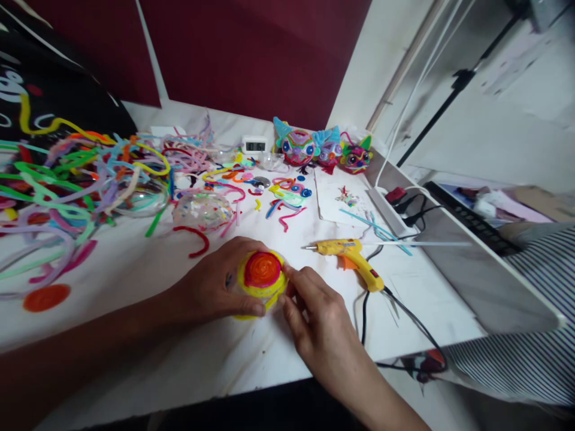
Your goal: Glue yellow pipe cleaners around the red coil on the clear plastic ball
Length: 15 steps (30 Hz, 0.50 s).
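My left hand [220,278] is wrapped round a ball [264,269] covered partly with coiled pipe cleaners: an orange spiral, a pink ring, and yellow outside. The ball is just above or on the white table; I cannot tell which. At its right edge my right hand [321,311] pinches with thumb and forefinger, touching the yellow pipe cleaner [275,302]. A yellow hot glue gun [350,254] lies to the right, nozzle pointing left, with a glue stick in its back. Left of my arm lies a flat orange disc [47,297].
Loose pipe cleaners [67,185] are heaped at the left, near a clear plastic shell [204,211]. Decorated animal heads [299,148] and a small digital clock [255,145] stand at the back. A power strip [393,209] and a raised board edge [471,281] border the right. Someone in striped clothing [534,323] is beyond.
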Each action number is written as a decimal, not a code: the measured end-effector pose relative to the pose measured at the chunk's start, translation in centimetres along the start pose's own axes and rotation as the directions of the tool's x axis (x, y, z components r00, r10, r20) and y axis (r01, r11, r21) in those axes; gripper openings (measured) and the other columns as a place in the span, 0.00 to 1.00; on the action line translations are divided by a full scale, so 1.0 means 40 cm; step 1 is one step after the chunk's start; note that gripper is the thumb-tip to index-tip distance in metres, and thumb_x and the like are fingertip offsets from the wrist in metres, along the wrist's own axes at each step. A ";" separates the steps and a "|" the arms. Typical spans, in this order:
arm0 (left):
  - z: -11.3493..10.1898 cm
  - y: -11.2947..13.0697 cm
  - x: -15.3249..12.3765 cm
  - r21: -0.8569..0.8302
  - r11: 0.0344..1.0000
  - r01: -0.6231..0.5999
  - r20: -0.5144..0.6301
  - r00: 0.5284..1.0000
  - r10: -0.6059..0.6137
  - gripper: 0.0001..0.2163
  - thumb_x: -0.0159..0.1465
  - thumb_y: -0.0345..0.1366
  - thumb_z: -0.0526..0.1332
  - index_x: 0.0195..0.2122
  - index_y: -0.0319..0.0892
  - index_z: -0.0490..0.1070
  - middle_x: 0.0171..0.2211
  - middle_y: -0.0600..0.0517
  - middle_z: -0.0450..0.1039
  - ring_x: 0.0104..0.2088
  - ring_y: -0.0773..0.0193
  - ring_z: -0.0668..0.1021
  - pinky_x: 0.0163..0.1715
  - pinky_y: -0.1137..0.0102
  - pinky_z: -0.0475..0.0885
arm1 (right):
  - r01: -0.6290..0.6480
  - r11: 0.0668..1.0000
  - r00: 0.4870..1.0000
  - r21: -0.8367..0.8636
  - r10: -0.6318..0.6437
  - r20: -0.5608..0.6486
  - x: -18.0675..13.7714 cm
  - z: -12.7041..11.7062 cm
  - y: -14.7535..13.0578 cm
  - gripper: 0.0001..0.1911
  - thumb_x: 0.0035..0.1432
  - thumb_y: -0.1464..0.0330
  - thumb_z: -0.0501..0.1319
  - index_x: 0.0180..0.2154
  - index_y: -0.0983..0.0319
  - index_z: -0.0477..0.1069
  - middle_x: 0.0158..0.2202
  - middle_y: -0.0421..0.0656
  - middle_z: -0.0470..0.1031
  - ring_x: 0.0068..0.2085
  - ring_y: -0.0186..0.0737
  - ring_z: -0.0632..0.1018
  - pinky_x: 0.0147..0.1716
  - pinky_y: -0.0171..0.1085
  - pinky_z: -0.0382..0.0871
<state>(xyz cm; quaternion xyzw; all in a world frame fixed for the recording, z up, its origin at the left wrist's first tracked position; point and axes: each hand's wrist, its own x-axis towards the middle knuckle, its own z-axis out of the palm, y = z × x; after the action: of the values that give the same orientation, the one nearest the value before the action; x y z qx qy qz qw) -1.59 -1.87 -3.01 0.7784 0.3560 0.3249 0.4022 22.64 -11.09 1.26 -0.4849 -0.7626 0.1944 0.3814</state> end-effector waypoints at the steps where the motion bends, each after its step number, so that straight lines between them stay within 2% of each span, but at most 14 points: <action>1: -0.001 -0.001 -0.001 0.003 1.000 0.007 0.012 1.000 -0.007 0.41 0.57 0.69 0.81 0.66 0.55 0.77 0.62 0.49 0.82 0.61 0.42 0.85 0.67 0.50 0.79 | -0.003 1.000 1.000 0.006 0.003 -0.001 -0.002 0.001 0.001 0.20 0.74 0.78 0.59 0.61 0.75 0.81 0.38 0.48 0.79 0.35 0.46 0.82 0.35 0.41 0.81; 5: -0.004 -0.003 -0.002 0.007 0.999 0.033 0.063 0.997 -0.034 0.41 0.58 0.68 0.81 0.67 0.55 0.76 0.63 0.50 0.82 0.59 0.43 0.85 0.64 0.52 0.81 | -0.025 1.000 1.000 0.018 0.025 -0.004 -0.005 0.002 0.002 0.20 0.74 0.77 0.59 0.61 0.73 0.81 0.38 0.47 0.79 0.35 0.44 0.81 0.35 0.40 0.81; 10: -0.003 0.003 -0.002 -0.024 0.999 0.037 0.056 0.998 -0.036 0.42 0.56 0.71 0.81 0.65 0.55 0.76 0.62 0.51 0.82 0.59 0.44 0.84 0.67 0.52 0.78 | -0.044 0.999 0.999 0.024 0.044 -0.005 -0.003 0.003 0.000 0.20 0.74 0.76 0.59 0.61 0.71 0.82 0.38 0.47 0.79 0.34 0.44 0.81 0.34 0.39 0.81; 15: -0.001 0.004 0.007 -0.025 1.000 -0.017 0.060 0.998 0.019 0.40 0.58 0.73 0.79 0.62 0.54 0.78 0.56 0.50 0.83 0.54 0.45 0.85 0.57 0.54 0.81 | -0.078 0.997 0.997 0.029 0.078 -0.007 -0.003 0.002 -0.006 0.20 0.74 0.75 0.60 0.61 0.70 0.83 0.37 0.46 0.80 0.33 0.43 0.80 0.33 0.39 0.79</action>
<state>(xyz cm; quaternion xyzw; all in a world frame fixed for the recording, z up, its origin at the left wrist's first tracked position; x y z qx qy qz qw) -1.41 -1.68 -2.80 0.7860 0.3327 0.3093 0.4193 22.46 -11.29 1.31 -0.5096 -0.7387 0.2180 0.3835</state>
